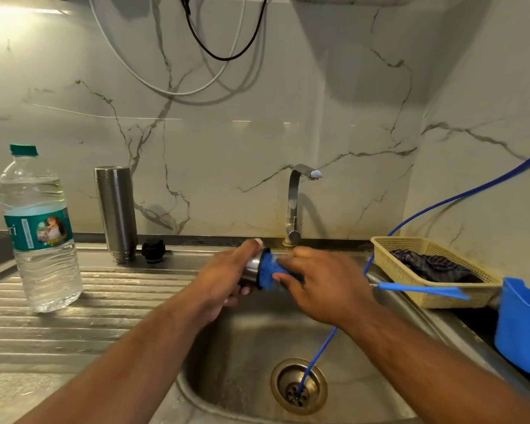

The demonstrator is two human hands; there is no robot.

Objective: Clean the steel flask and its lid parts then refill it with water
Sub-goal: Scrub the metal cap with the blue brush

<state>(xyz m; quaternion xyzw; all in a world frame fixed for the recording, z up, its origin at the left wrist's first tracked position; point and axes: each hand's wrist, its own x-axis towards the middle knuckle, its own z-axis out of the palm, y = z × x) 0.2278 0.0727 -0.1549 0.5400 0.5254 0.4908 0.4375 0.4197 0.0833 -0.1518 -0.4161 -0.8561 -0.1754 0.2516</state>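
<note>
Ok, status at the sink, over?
Left hand grips steel lid cup; right hand scrubs it with blue scrubber. Flask inverted on drainboard, black stopper beside it. Tap off.

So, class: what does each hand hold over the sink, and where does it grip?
The left hand grips a steel cup-like lid around its side. The right hand pinches a blue scrubber pressed into its open end.
</note>
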